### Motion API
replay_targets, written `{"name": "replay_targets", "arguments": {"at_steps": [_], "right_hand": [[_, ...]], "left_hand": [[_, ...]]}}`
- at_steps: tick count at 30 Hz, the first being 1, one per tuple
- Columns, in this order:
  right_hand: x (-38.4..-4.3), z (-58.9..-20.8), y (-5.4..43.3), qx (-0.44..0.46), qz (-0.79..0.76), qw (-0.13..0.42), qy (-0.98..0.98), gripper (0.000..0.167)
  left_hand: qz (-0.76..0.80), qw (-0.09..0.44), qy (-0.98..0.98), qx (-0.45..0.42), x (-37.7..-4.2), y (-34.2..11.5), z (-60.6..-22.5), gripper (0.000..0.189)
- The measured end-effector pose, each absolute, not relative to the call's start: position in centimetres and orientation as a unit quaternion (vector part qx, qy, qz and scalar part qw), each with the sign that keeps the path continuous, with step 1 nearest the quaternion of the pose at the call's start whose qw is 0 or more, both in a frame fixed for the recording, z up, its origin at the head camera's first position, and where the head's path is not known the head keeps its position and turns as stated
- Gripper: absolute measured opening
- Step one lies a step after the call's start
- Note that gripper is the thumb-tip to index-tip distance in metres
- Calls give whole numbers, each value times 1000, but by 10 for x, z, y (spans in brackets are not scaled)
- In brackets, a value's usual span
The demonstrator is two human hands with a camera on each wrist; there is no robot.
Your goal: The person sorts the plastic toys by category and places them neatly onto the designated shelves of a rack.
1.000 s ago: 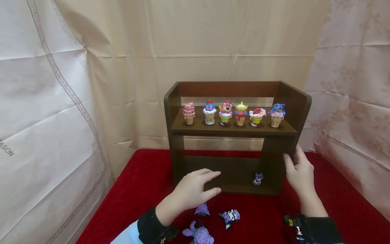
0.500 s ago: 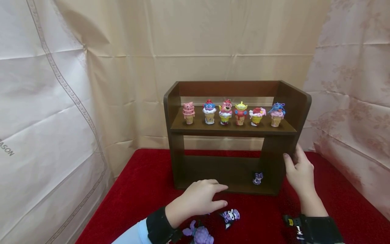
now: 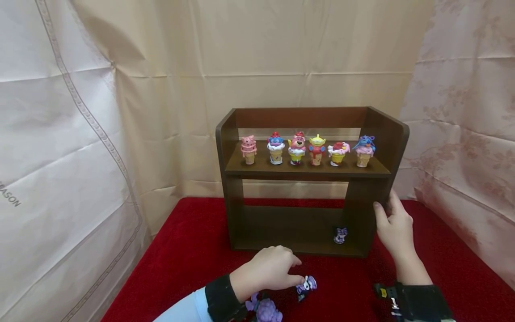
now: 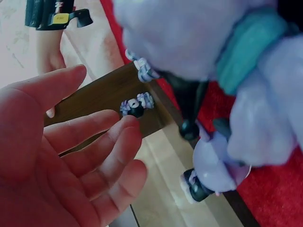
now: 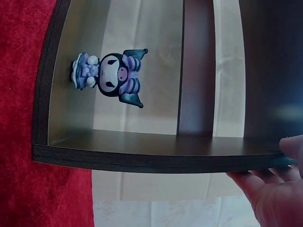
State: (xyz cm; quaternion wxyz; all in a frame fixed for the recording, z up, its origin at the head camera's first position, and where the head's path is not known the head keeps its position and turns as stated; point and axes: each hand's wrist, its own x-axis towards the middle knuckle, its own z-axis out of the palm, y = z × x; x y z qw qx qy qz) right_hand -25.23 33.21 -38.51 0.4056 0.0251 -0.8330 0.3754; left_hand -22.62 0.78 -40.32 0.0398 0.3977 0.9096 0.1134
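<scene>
My left hand (image 3: 273, 268) reaches over the red cloth with its thumb tip beside a purple, black and white figurine (image 3: 307, 285) that lies tilted there. Loosely bent fingers hold nothing in the left wrist view. On the right, my right hand (image 3: 396, 230) grips the side panel of a dark brown two-tier shelf (image 3: 306, 174), thumb at its front edge and fingers on the outer face. On the lower tier a small black and purple figurine (image 5: 110, 75) with a striped bow stands upright near the right side.
Several ice-cream-cone figurines, among them a pink bear cone (image 3: 297, 148), line the upper tier. Purple figurines (image 3: 268, 310) lie on the red cloth (image 3: 193, 250) below my left wrist, partly hidden. Fabric curtains (image 3: 161, 112) hang behind and on both sides.
My left hand has moved right and down, away from the shelf's lower tier to the lying figurine, its fingers bending more. The right hand keeps its grip on the shelf.
</scene>
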Motion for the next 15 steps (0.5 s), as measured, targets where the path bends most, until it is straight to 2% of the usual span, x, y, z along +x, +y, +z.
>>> {"name": "replay_targets", "arguments": {"at_steps": [10,15], "right_hand": [[-252,-385,331,23,367,409,-835,53],[-252,-385,332,26,369,408,-835,54]], "left_hand": [[74,52,922,377,-226,22,-417,29],[33,62,929,364,-225,26,-421,51]]}}
